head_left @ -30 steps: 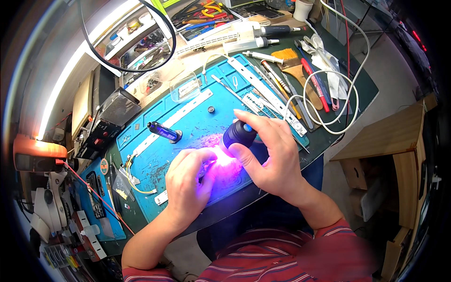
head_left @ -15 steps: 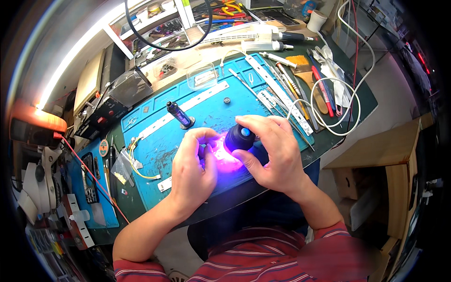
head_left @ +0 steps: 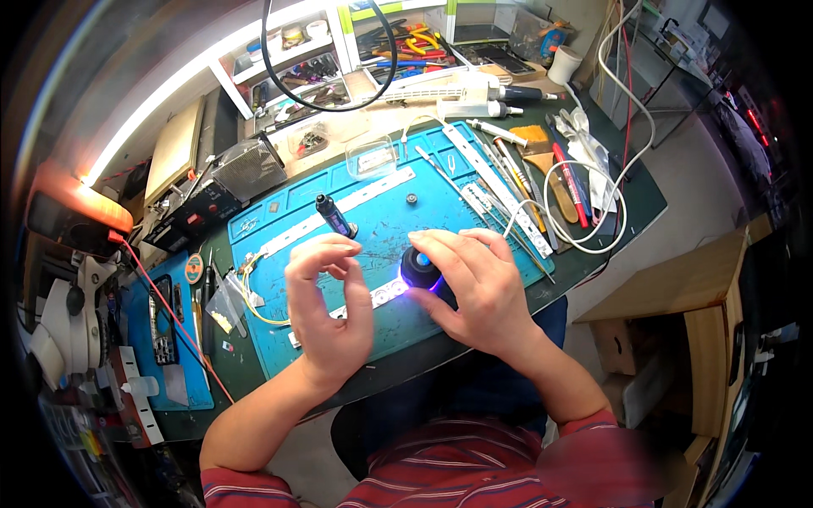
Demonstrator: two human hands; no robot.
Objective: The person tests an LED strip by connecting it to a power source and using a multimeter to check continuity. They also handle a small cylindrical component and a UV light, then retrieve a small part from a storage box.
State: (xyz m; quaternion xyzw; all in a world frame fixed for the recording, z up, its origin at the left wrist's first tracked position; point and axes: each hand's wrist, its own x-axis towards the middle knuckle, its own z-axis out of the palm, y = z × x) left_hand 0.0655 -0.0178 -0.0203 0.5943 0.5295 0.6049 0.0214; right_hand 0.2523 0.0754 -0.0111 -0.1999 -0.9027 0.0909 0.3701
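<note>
On the blue silicone mat (head_left: 254, 339), my right hand (head_left: 470, 288) grips a black flashlight (head_left: 420, 264) with a blue button, held head-down over a white strip (head_left: 383, 295); violet light shows around its lower rim. My left hand (head_left: 326, 317) is raised just left of it, fingers loosely curled and apart, holding nothing that I can see; it partly hides the strip. Behind it stands a dark blue tube (head_left: 336, 216) on a small base, with a small black round part (head_left: 412, 199) to the right and another long white strip (head_left: 284, 241) to the left.
Syringes (head_left: 500, 131), a brush (head_left: 559, 186), markers (head_left: 576, 195) and looped white cable (head_left: 614, 239) crowd the right side. An orange meter (head_left: 72, 203) with a red lead, a black power unit (head_left: 182, 216) and a second mat (head_left: 182, 394) are at left; a clear box (head_left: 368, 157) sits behind.
My left hand has drawn away from the glow and loosened. The flashlight is lower on the strip, and the bright violet pool has shrunk to a rim. The camera view has shifted slightly.
</note>
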